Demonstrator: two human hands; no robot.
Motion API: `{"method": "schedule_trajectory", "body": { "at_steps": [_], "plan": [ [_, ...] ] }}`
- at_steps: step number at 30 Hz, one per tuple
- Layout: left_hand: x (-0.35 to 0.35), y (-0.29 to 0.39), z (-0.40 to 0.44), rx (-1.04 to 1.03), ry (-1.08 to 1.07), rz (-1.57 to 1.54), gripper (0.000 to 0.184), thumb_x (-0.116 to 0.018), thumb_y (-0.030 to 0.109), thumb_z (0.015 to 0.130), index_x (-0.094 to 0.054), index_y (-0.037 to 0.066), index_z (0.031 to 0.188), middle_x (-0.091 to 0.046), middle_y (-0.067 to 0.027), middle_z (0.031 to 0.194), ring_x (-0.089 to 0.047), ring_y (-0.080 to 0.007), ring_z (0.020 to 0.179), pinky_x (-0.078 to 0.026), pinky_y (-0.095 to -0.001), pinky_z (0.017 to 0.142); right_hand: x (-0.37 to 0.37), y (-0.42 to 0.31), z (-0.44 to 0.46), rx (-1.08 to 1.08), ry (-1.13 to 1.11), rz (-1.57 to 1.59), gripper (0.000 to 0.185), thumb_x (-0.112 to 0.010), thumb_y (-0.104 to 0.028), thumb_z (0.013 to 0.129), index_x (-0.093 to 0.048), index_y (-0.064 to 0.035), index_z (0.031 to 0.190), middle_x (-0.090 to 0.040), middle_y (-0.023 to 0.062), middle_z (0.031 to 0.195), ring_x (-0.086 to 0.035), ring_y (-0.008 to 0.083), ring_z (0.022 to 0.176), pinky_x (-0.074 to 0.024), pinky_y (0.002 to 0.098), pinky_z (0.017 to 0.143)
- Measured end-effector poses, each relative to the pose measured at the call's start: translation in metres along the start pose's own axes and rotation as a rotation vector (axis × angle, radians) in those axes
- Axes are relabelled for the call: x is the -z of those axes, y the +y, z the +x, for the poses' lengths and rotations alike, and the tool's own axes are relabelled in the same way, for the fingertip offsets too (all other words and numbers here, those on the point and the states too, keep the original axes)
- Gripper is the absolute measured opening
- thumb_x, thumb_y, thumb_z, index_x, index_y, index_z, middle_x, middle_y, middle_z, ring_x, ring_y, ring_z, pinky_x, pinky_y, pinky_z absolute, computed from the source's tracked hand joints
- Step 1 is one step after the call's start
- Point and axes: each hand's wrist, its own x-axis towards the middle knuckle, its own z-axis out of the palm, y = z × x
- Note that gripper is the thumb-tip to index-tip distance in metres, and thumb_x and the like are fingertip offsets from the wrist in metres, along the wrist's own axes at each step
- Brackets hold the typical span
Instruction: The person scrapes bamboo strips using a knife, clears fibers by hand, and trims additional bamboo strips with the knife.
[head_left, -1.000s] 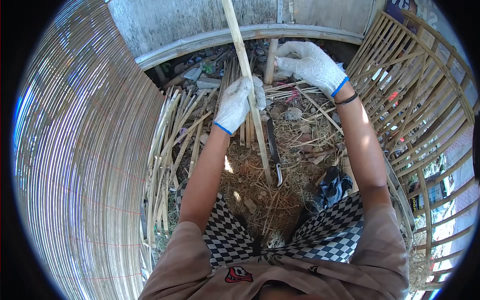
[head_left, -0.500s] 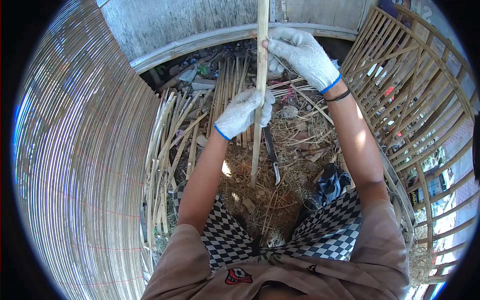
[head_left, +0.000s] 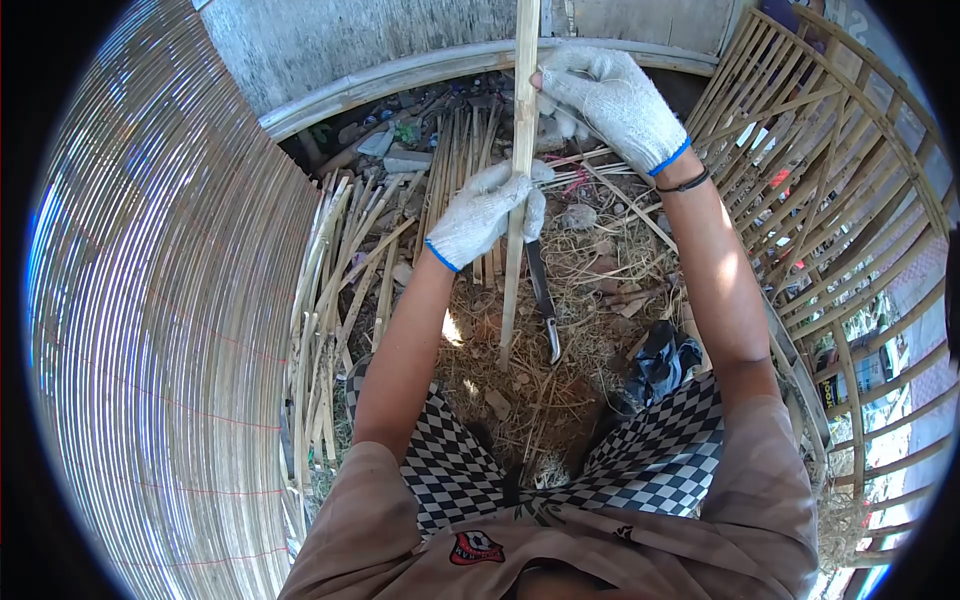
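A long pale bamboo strip (head_left: 524,110) stands nearly upright in front of me, running off the top of the view. My left hand (head_left: 485,215), in a white knitted glove with a blue cuff, is closed around its middle. Higher up, my right hand (head_left: 615,105), gloved the same way, pinches the strip from the right, its bare thumb tip showing against the edge. Below the left hand is a knife (head_left: 542,290) with a dark blade and pale handle end, seemingly lying on the littered ground; the glove hides its upper end.
Split bamboo sticks (head_left: 335,290) lie in a pile at left, with more sticks (head_left: 455,160) behind the left hand. A slatted bamboo screen (head_left: 170,330) fills the left side. At right stand a bamboo lattice frame (head_left: 840,200) and a dark plastic bag (head_left: 660,365). Shavings (head_left: 590,270) cover the ground.
Both hands still grip the bamboo strip. The left hand has shifted slightly up and left, and the right hand slightly to the right.
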Motion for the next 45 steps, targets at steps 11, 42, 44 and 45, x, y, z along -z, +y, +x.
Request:
{"method": "schedule_trajectory", "body": {
  "at_steps": [11, 42, 44, 45],
  "plan": [
    [0.029, 0.034, 0.004, -0.269, 0.535, 0.266, 0.021, -0.061, 0.006, 0.099, -0.063, -0.006, 0.117, -0.071, -0.0142, 0.092, -0.073, -0.0226, 0.081, -0.064, -0.0351, 0.078, 0.064, 0.053, 0.005, 0.019, 0.093, -1.502, 0.044, -0.063, -0.046, 0.095, -0.073, -0.0040, 0.105, -0.073, 0.0166, 0.083, -0.072, 0.0322, 0.079, -0.0562, 0.0420, 0.070],
    [0.095, 0.062, -0.016, -0.740, 0.789, 0.229, 0.032, -0.047, 0.027, 0.109, -0.057, 0.003, 0.090, -0.056, -0.0057, 0.071, -0.055, -0.0175, 0.065, -0.058, -0.0400, 0.072, -0.204, 0.350, -0.231, -1.077, -0.193, -0.728, 0.062, -0.076, -0.032, 0.087, -0.054, -0.0005, 0.135, -0.064, 0.0227, 0.130, -0.066, 0.0331, 0.118, -0.0575, 0.0422, 0.095],
    [0.090, 0.064, -0.016, -0.745, 0.785, 0.203, 0.033, -0.047, 0.027, 0.109, -0.056, 0.004, 0.088, -0.056, -0.0056, 0.070, -0.056, -0.0177, 0.066, -0.056, -0.0394, 0.070, -0.198, 0.363, -0.232, -1.053, -0.213, -0.682, 0.057, -0.076, -0.034, 0.082, -0.059, -0.0001, 0.125, -0.067, 0.0214, 0.119, -0.068, 0.0312, 0.106, -0.0580, 0.0418, 0.088],
    [0.091, 0.063, -0.015, -0.752, 0.770, 0.219, 0.033, -0.046, 0.027, 0.110, -0.055, 0.004, 0.087, -0.056, -0.0056, 0.071, -0.056, -0.0176, 0.066, -0.056, -0.0387, 0.070, -0.194, 0.362, -0.230, -1.053, -0.203, -0.658, 0.052, -0.076, -0.034, 0.079, -0.062, -0.0001, 0.116, -0.069, 0.0204, 0.108, -0.070, 0.0298, 0.096, -0.0580, 0.0419, 0.082]
  ]
}}
